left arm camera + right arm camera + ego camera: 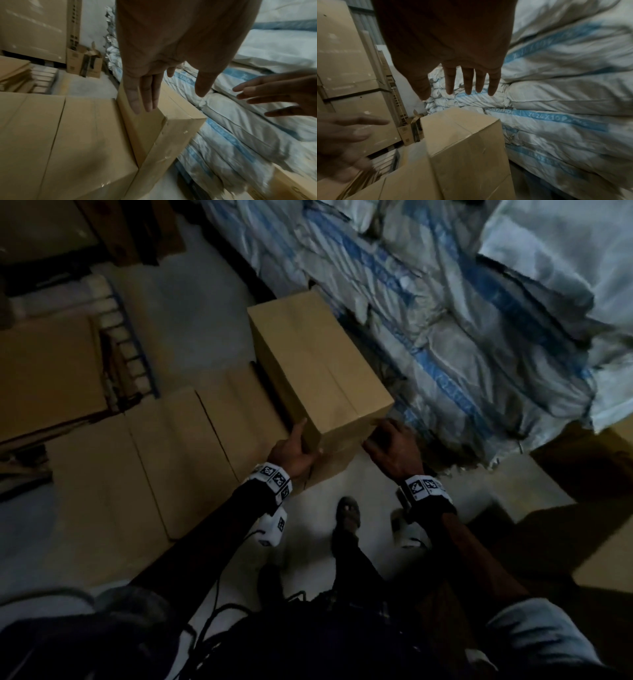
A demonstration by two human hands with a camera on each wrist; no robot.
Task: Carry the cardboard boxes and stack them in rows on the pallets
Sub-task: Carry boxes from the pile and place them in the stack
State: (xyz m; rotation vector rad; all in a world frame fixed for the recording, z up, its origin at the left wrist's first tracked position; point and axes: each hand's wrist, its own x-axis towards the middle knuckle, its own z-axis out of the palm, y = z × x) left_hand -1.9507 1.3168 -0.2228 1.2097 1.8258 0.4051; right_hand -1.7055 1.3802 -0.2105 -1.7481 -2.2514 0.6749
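A tall brown cardboard box (318, 371) stands on a lower box beside a row of flat-lying boxes (178, 460). My left hand (296, 446) lies with straight fingers (142, 97) flat against the box's left side (142, 128) near its near corner, thumb spread over the top. My right hand (387, 443) hovers by the near right corner with its fingers (467, 81) straight and spread, holding nothing. It is apart from the box (462, 135) in both wrist views. No pallet shows under the boxes.
White sacks with blue stripes (445, 320) are piled close along the box's right side. More cardboard boxes (565, 508) stand at the right and tall cartons (347, 67) at the back left. A blue-framed rack (137, 354) lies at the left. My foot (347, 515) is on the pale floor.
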